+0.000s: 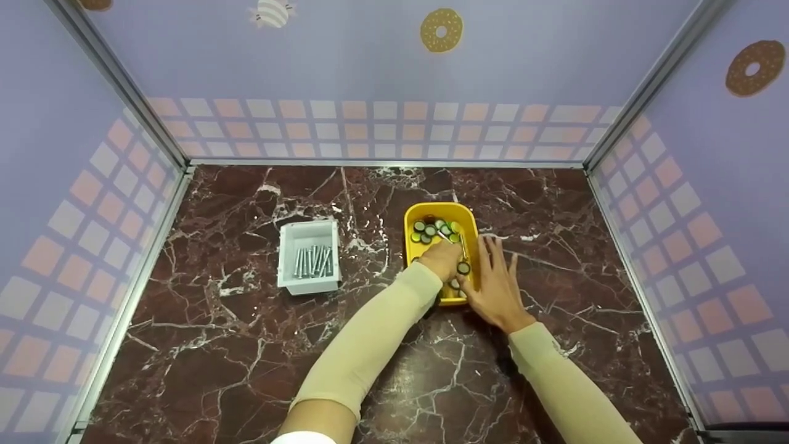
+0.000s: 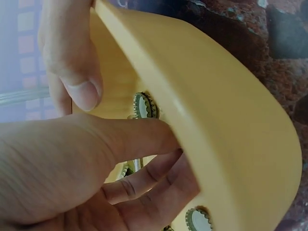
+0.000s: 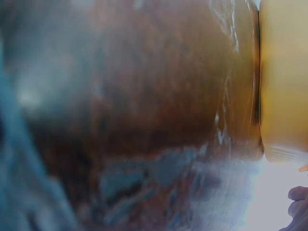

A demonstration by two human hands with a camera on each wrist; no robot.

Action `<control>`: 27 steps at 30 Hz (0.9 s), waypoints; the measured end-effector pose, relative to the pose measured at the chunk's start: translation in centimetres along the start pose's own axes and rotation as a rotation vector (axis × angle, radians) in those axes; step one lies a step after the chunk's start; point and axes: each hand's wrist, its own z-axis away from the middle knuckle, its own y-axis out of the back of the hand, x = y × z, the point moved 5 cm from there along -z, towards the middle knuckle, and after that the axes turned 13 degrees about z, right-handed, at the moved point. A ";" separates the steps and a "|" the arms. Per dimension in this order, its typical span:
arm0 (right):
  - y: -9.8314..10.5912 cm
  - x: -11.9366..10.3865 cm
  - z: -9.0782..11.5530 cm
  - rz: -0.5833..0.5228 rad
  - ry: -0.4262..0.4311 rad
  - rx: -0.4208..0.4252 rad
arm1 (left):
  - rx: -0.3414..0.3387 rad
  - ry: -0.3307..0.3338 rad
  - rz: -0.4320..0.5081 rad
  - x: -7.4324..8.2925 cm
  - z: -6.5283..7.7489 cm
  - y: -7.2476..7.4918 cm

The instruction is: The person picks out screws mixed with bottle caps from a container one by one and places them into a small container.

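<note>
A yellow bin (image 1: 471,229) holds bottle caps (image 1: 429,230) and silver screws. Inside it, my left hand (image 1: 441,261) reaches down among the caps; its fingertips are hidden by the rim in the left wrist view, so I cannot tell what they grip. A silver screw (image 1: 442,235) shows just beyond that hand. My right hand (image 1: 498,290) steadies the bin's right side, fingers straight along the outside and thumb at the near rim. In the left wrist view, several caps (image 2: 143,106) lie near my left thumb (image 2: 139,137).
A white bin (image 1: 309,287) with several silver screws (image 1: 314,261) stands to the left on the dark red marbled table (image 1: 216,351). Patterned panels (image 1: 382,68) enclose the back and sides. The right wrist view is blurred, with the yellow bin's wall (image 3: 286,82) at its right.
</note>
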 end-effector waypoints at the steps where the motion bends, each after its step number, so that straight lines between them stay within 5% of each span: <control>1: 0.0 0.0 0.0 -0.003 0.001 0.002 | -0.006 0.000 -0.003 -0.1 0.0 0.1; 11: -0.1 0.0 0.0 -0.016 -0.007 0.007 | -0.028 0.025 0.018 -0.6 0.9 1.0; 16: 0.0 0.0 0.0 -0.020 -0.012 -0.002 | -0.010 0.064 0.061 1.9 5.6 4.7; 18: 0.0 0.0 0.0 -0.017 -0.013 -0.006 | -0.019 0.073 0.081 1.9 5.9 5.2; 19: -0.1 0.0 0.0 -0.014 -0.014 -0.007 | -0.032 0.074 0.098 1.7 5.7 5.1; 23: -0.1 -0.1 0.0 -0.015 -0.014 -0.012 | -0.049 0.016 0.133 -1.5 1.0 2.4; 27: 0.1 -0.1 0.0 -0.018 -0.012 -0.006 | -0.058 -0.008 0.179 -2.1 1.0 2.5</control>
